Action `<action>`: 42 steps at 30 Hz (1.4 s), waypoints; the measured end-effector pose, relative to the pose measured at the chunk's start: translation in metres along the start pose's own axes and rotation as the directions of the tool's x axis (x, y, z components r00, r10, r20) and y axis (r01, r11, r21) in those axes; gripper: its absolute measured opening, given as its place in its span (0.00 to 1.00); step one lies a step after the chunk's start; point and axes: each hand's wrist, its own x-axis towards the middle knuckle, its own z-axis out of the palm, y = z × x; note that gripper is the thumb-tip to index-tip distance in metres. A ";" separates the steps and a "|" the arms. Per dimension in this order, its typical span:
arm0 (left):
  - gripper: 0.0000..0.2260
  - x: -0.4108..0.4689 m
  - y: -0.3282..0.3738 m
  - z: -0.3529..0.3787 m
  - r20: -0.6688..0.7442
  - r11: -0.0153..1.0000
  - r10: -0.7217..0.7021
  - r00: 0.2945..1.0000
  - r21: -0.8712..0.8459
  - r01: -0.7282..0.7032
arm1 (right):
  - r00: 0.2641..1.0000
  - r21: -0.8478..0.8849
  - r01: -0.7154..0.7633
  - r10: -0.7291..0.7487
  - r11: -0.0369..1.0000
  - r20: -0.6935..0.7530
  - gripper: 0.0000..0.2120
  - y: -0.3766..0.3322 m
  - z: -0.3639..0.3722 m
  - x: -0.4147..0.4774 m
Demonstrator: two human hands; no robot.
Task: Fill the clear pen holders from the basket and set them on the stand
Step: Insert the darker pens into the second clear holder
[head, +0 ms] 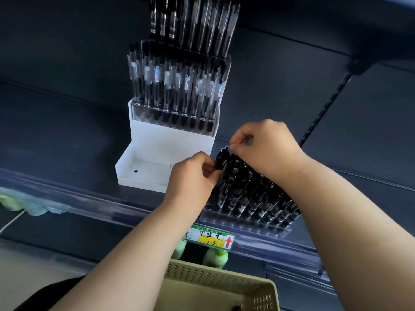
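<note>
- Far left: a pale green, blurred object lies below the clear front rail of the dark shelf; what it is cannot be told.
- Left of centre: a white stepped stand sits on the shelf. Its low front tray holds only a small dark dot. Its upper step carries a clear pen holder packed with upright clear-barrelled pens with black tips. Further pens rise behind and above it.
- Centre: the left hand is just right of the stand's front corner, its grip pinched on the black top of a pen at the left end of a second row.
- Centre, low: a green and yellow price tag with a red arrow is clipped to the shelf rail. Two green rounded shapes show beneath it.
- Bottom centre: a beige perforated basket sits nearest the viewer. One small dark item is visible at its bottom edge.
- Right of centre: a second clear pen holder lies on the shelf beside the stand, tilted, filled with black-capped pens leaning toward the upper left.
- Right: the right hand hovers over the tops of those pens, thumb and forefinger pressed together on something thin at the row's upper end. What it pinches is too small to tell.
- Far right: a dark notched bracket runs diagonally up to the shelf above.
</note>
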 end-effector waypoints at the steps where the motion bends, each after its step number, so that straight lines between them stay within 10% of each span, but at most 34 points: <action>1: 0.06 0.000 0.000 0.000 0.001 1.000 -0.001 1.000 0.013 0.001 | 1.000 0.003 -0.002 0.002 1.000 0.000 0.08 0.000 0.000 -0.001; 19: 0.07 -0.003 -0.006 -0.002 0.101 0.996 -0.012 0.995 0.091 0.003 | 0.995 0.051 0.049 -0.045 0.997 -0.085 0.05 -0.011 -0.003 -0.020; 28: 0.10 -0.047 -0.010 -0.020 0.105 0.918 0.196 0.975 0.331 -0.220 | 0.990 0.100 0.115 -0.106 0.988 -0.093 0.04 -0.017 0.022 -0.102; 35: 0.09 -0.109 -0.012 -0.014 0.346 0.770 0.307 0.886 0.456 -0.445 | 0.992 0.133 -0.097 0.084 0.986 0.095 0.04 0.014 0.066 -0.169; 42: 0.12 -0.167 -0.038 0.018 0.555 0.836 -0.055 0.830 0.480 -0.266 | 0.860 0.057 -0.428 0.387 0.902 0.333 0.06 0.052 0.095 -0.227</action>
